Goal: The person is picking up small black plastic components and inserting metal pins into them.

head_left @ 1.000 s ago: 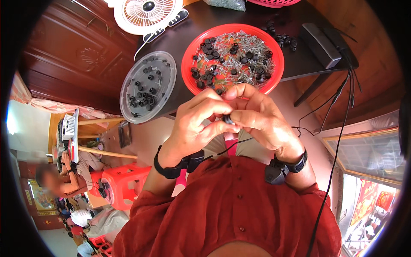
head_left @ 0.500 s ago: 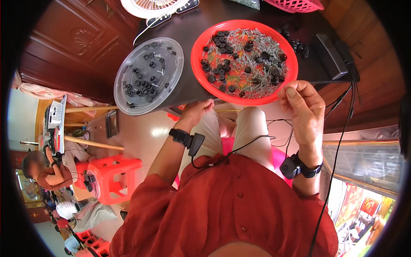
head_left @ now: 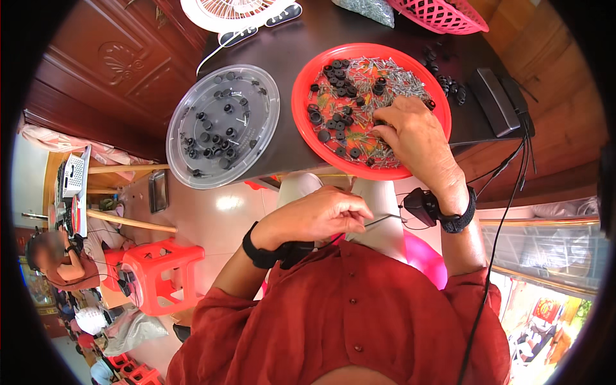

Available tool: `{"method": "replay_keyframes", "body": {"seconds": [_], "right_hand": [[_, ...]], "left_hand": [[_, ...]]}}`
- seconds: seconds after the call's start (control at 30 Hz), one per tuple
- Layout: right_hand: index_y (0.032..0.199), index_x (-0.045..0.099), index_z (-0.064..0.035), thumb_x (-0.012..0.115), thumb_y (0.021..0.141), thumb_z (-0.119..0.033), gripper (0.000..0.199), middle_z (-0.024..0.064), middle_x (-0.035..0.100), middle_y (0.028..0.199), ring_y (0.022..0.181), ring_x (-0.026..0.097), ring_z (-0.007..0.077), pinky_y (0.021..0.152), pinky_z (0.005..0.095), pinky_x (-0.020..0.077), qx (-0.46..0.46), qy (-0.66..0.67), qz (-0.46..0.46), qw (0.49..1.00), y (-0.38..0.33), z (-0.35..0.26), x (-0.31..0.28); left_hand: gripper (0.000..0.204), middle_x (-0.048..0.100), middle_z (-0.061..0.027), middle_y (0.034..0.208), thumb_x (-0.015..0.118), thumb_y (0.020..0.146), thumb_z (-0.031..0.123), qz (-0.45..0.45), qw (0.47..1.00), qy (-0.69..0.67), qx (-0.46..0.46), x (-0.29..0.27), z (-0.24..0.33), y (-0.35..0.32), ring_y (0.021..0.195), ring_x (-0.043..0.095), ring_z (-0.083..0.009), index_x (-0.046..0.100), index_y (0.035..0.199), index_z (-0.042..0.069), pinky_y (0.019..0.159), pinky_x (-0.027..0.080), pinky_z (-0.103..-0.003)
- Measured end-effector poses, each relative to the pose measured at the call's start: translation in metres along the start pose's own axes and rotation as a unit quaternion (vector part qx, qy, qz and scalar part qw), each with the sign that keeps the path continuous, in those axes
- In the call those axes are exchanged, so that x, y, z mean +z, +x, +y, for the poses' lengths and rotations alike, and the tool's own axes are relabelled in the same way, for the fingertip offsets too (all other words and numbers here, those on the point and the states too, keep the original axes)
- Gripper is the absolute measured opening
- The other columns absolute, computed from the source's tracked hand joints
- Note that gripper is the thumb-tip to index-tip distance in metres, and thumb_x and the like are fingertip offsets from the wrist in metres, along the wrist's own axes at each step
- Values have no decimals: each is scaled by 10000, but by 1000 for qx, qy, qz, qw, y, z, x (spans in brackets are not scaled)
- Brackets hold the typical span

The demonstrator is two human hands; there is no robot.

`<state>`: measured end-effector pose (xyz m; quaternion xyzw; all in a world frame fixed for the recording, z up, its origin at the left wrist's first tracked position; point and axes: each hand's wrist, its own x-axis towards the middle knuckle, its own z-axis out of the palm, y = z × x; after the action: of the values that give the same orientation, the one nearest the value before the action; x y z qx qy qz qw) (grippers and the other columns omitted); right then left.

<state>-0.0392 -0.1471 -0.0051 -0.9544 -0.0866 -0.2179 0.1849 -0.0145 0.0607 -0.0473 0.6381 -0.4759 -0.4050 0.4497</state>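
Observation:
My right hand reaches into a round red tray, its thumb and fingers drawn together among the pieces. A dark spot shows between thumb and fingertips, but whether it is gripped is unclear. Thin silver nails or pins fill much of this tray, mixed with small round black plastic caps. My left hand hovers over my lap, closed with fingers curled; what it holds, if anything, is hidden. A clear round plastic lid or shallow tray to the left carries several black caps and a few nails.
On the dark table are a white fan, a pink basket, a bag, loose black caps and a black box with cables. Left stand a red stool and a seated person.
My right hand has moved from beside the red tray's near rim down among its pieces. My left hand has come back from the table edge, rightward over my lap.

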Motion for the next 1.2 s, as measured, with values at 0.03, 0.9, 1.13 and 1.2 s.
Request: {"method": "replay_keyframes", "body": {"seconds": [0.03,0.9,1.13,1.2], "right_hand": [[866,623,-19,643,738,-103,155,116,553,790,825,534,300,712,389,427,-2,-8,-24,1000,1,1,1],[1002,570,31,530,832,81,182,87,627,978,781,607,107,690,217,510,195,534,223,792,-36,0,-7],[996,568,13,552,794,117,228,81,624,976,852,620,124,711,222,503,188,550,246,776,-42,3,-3],[981,579,1,579,772,117,239,67,633,940,817,620,117,715,222,494,190,530,248,788,-43,2,-2]], "left_hand": [[196,639,-68,819,636,817,99,-1,999,-39,8,-1,14,-2,740,613,-123,610,987,5,659,475,-263],[90,522,-118,793,611,707,-17,351,798,490,14,-34,35,67,796,551,-315,565,776,18,676,450,-395],[171,556,-73,781,599,753,-56,399,861,313,19,-29,38,68,637,563,-146,552,903,14,579,439,-273],[191,560,-55,779,602,765,-54,400,872,278,41,-26,40,68,637,550,-107,561,938,15,574,432,-248]]}}
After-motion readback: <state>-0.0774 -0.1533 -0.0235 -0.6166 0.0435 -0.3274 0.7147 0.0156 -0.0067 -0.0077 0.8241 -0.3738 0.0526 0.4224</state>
